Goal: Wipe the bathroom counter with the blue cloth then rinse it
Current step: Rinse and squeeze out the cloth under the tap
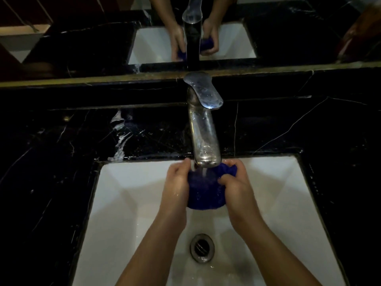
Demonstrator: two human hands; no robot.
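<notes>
The head view showed the left hand [177, 182] and right hand [237, 182] both gripping the bunched blue cloth [204, 193] under the running faucet [204, 129], at twelve o'clock from the sink [123, 193] drain [202, 247].

Scene was dim overall. The white sink basin [123, 203] was the brightest area and carried soft shadows on its sloped walls. Black marble counter [61, 162] fell nearly to pure black, with only pale veins and a few wet glints showing. Chrome faucet [204, 129] caught a bluish highlight on its handle (likely from overhead, source unseen). Mirror [288, 38] reflection was darker still. Wide-angle bending bowed the counter edges near the frame sides. Detail was soft and slightly smeared throughout.
</notes>
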